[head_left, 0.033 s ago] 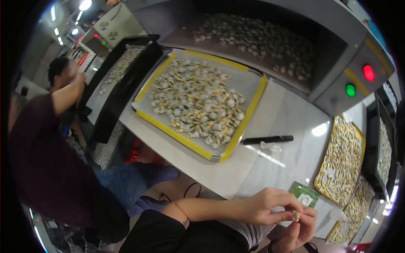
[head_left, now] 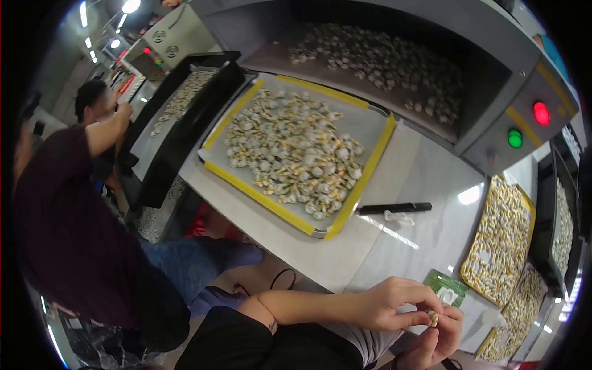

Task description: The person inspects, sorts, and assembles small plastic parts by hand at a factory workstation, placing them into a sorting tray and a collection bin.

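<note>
Just beyond my lap, fingertips of both hands meet around one small white-and-gold piece [head_left: 433, 319], whose exact kind I cannot make out. My left hand [head_left: 394, 303] reaches in from the left and pinches it between thumb and fingers. Against its other side press the thumb and bent fingers of my right hand [head_left: 445, 338]. Right beyond the fingers lies a green packet [head_left: 453, 280] with a whitish ring-shaped item [head_left: 446, 296] on it. A yellow-edged tray [head_left: 271, 208] further off bears a heap of similar small white-and-gold pieces [head_left: 296, 151].
A black stick-like tool [head_left: 394, 208] and a crumpled clear scrap [head_left: 399, 218] lie on the table [head_left: 327, 259]. Filled trays [head_left: 498, 240] stand at right. Behind is a grey machine [head_left: 493, 117] with red and green lights. Another person [head_left: 74, 216] works at left beside a black-walled chute [head_left: 179, 132].
The whole view has shifted slightly, so the tray and machine appear a little further right and lower. My hands keep the same pinch on the small piece. The co-worker's raised arm has moved slightly.
</note>
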A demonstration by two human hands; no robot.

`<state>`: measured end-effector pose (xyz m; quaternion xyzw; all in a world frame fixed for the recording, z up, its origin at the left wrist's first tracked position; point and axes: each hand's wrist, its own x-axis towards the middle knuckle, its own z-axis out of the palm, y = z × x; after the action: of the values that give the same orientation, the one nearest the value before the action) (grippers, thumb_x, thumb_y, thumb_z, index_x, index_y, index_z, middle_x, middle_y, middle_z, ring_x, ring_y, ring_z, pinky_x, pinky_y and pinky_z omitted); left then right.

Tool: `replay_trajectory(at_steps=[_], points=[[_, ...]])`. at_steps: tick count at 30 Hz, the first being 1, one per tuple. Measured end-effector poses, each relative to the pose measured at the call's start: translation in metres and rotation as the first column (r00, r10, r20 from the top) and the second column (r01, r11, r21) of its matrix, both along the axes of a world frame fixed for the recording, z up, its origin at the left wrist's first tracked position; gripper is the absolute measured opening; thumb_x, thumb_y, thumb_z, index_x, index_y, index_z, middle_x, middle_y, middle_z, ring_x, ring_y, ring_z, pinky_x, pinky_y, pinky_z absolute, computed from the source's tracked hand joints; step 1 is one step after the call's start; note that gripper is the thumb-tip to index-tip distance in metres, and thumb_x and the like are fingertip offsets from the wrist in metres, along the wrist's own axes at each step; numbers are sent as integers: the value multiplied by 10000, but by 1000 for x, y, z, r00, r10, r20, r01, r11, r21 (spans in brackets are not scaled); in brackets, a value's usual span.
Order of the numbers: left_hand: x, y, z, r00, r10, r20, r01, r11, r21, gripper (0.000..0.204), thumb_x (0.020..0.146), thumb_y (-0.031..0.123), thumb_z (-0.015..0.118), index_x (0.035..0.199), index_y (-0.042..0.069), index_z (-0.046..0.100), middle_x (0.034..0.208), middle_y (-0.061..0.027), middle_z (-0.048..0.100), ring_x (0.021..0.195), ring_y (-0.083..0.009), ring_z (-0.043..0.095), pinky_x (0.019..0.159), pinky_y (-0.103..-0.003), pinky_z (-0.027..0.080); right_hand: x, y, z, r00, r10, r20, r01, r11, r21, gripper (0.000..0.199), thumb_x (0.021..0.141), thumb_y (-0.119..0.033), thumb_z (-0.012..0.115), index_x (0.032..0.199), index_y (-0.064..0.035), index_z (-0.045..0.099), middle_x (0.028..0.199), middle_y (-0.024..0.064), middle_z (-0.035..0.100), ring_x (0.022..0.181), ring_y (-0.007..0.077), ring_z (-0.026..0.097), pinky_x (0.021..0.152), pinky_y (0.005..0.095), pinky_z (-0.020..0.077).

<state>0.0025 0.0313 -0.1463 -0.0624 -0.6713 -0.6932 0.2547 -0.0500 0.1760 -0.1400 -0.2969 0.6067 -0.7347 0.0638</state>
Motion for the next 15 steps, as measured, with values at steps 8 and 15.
replay_trajectory(at_steps=[8, 15], points=[[20, -12, 10, 998, 46, 51, -46, 999, -3, 167, 824, 105, 662, 958, 34, 592, 829, -83, 633, 733, -199, 629, 649, -297, 483, 1, 0, 6, 991, 134, -26, -131, 986, 107, 227, 878, -129, 564, 986, 67, 601, 969, 184, 573, 896, 254, 566, 838, 358, 444], [40, -60, 25, 976, 218, -22, -219, 970, -109, 154, 823, 67, 667, 951, -12, 634, 828, -130, 668, 741, -206, 639, 649, -288, 506, -7, 0, -11, 991, 115, -67, -108, 989, 106, 202, 811, -164, 610, 894, 16, 573, 929, 162, 528, 870, 265, 560, 829, 428, 495]])
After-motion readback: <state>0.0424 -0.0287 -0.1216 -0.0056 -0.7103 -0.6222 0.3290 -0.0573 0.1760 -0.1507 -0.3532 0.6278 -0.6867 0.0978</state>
